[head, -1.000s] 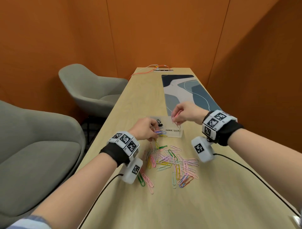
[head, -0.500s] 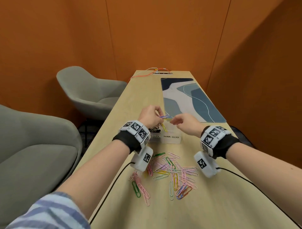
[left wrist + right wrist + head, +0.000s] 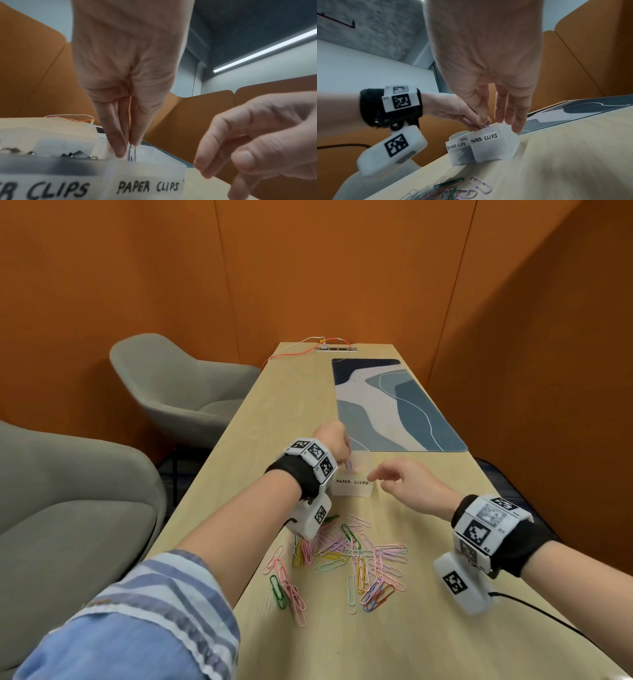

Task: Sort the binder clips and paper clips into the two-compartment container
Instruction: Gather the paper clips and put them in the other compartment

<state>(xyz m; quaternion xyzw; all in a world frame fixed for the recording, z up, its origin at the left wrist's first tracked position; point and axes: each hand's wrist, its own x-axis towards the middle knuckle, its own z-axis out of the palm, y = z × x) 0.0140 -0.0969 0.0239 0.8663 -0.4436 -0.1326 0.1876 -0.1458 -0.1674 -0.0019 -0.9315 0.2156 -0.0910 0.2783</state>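
Observation:
A translucent two-compartment container point(image 3: 352, 491) stands mid-table, labelled "BINDER CLIPS" and "PAPER CLIPS" point(image 3: 483, 140). My left hand point(image 3: 347, 464) pinches a few paper clips point(image 3: 131, 154), blue among them, fingertips down into the paper-clip compartment point(image 3: 147, 174). Dark binder clips point(image 3: 77, 155) lie in the other compartment. My right hand point(image 3: 376, 477) hovers just right of the container, fingers relaxed and empty; in the right wrist view its fingertips point(image 3: 515, 125) are by the container's right wall. A pile of coloured paper clips point(image 3: 349, 556) lies on the table nearer me.
A blue patterned desk mat point(image 3: 387, 405) lies beyond the container. A power strip with orange cables point(image 3: 335, 349) sits at the far end. Two grey armchairs point(image 3: 178, 385) point(image 3: 68, 491) stand along the table's left edge. Orange walls enclose the table.
My left hand rose from the pile with clips and now dips them into the paper-clip compartment. My right hand, which pinched a clip above the container, has let go and drawn back right.

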